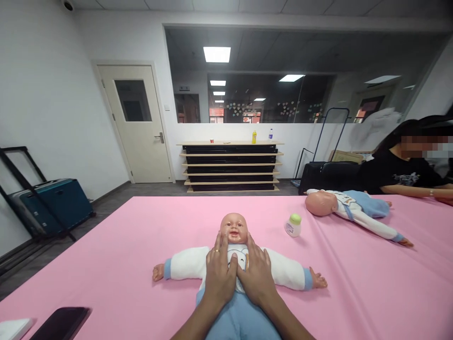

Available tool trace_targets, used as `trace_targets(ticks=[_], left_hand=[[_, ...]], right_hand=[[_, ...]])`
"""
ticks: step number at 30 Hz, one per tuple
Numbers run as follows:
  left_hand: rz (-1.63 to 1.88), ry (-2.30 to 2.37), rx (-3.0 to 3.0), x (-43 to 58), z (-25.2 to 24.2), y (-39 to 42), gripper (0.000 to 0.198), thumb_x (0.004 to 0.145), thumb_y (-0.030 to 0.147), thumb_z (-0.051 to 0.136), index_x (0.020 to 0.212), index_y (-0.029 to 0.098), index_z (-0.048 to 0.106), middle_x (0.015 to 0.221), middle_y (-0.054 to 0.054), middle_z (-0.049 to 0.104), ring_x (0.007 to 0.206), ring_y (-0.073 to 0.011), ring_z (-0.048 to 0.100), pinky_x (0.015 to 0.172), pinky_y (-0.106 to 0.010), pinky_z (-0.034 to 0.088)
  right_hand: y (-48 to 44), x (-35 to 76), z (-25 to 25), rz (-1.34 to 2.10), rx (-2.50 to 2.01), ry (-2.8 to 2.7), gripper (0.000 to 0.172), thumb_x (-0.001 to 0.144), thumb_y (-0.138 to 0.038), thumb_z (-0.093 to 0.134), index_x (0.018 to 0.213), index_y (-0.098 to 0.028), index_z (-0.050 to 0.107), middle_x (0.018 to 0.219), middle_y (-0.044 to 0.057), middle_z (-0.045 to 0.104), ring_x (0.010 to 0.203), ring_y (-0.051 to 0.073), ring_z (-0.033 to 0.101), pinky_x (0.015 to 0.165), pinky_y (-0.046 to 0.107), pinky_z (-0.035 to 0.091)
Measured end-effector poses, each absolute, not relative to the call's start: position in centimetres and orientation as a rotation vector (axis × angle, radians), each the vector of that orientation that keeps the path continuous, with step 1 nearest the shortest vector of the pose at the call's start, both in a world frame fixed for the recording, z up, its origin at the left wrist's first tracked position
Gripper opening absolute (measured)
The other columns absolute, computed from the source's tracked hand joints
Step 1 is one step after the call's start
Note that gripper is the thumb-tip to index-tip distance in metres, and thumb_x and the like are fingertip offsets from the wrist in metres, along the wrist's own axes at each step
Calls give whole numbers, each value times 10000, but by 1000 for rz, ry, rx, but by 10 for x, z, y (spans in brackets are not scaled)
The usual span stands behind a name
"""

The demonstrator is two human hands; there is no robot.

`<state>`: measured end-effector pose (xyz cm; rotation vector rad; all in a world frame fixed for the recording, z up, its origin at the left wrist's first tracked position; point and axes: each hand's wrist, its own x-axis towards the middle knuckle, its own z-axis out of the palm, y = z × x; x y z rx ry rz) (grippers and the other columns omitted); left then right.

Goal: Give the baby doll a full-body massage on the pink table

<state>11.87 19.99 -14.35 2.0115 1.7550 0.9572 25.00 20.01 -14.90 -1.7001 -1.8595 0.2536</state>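
Observation:
A baby doll [187, 263] in a white top with blue cuffs and blue trousers lies face up with its arms spread. Both my hands rest flat on its upper chest. My left hand [220, 269] has a ring, and its fingertips reach the doll's cheek. My right hand [257, 271] lies beside it, fingertips at the other side of the chin. The two thumbs come close together over the print on the top. Neither hand grips anything. A small white jar with a green lid [293, 225] stands to the right of the doll's head.
A second doll [348, 205] lies on the pink-covered table [141, 222] at the right, near a seated person [399, 167]. A dark phone [62, 323] and a white object [16, 327] lie at the near left. A shelf with bottles stands beyond the table.

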Motion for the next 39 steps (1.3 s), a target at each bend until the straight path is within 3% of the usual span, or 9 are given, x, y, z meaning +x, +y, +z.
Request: trace_targets(ticks=[4, 10, 14, 19, 27, 32, 39], left_hand=[[935, 1765, 1984, 119, -144, 201, 626, 939, 426, 264, 1529, 257, 141, 1595, -15, 135, 1504, -158, 116, 1220, -443, 201], [988, 1804, 1903, 121, -149, 203, 670, 922, 437, 298, 1519, 146, 205, 1561, -92, 252, 1457, -204, 265, 1216, -453, 224], [1002, 1780, 1971, 121, -147, 203, 629, 933, 439, 285, 1524, 251, 183, 1558, -53, 268, 1474, -200, 231, 1198, -480, 243], [918, 1823, 2052, 121, -145, 205, 556, 937, 447, 269, 1470, 303, 332, 1510, -36, 371, 1485, -205, 203, 1185, -502, 254], [945, 1860, 2199, 118, -161, 211, 594, 934, 436, 285, 1496, 244, 282, 1514, -77, 358, 1460, -224, 265, 1149, -481, 315], [910, 1857, 2231, 116, -162, 216, 599, 935, 434, 273, 1507, 257, 247, 1514, -81, 355, 1455, -224, 270, 1149, -473, 313], [959, 1843, 2293, 112, -173, 225, 616, 933, 432, 286, 1516, 246, 217, 1510, -86, 359, 1431, -232, 309, 1143, -452, 328]], right_hand=[[199, 250, -149, 250, -1686, -1845, 760, 869, -458, 453, 1521, -141, 227, 1501, 118, 360, 1371, 301, 368, 1151, 547, 193], [195, 249, -144, 258, -1694, -1820, 758, 887, -466, 434, 1524, -119, 213, 1503, 120, 357, 1369, 288, 371, 1158, 530, 204], [194, 248, -141, 271, -1686, -1810, 759, 893, -463, 432, 1534, -147, 176, 1512, 104, 345, 1389, 269, 344, 1167, 531, 192], [195, 250, -143, 307, -1664, -1852, 702, 906, -420, 418, 1538, -234, 176, 1545, 71, 283, 1420, 264, 300, 1161, 556, 186], [188, 251, -139, 285, -1631, -1818, 711, 892, -423, 496, 1526, -256, 222, 1528, 103, 320, 1403, 275, 322, 1157, 536, 182], [186, 252, -139, 266, -1615, -1781, 772, 892, -463, 513, 1539, -295, 127, 1524, 105, 328, 1381, 277, 345, 1144, 531, 183], [190, 251, -154, 223, -1609, -1782, 771, 908, -551, 457, 1542, -266, 121, 1543, 120, 283, 1381, 277, 328, 1151, 516, 132]])
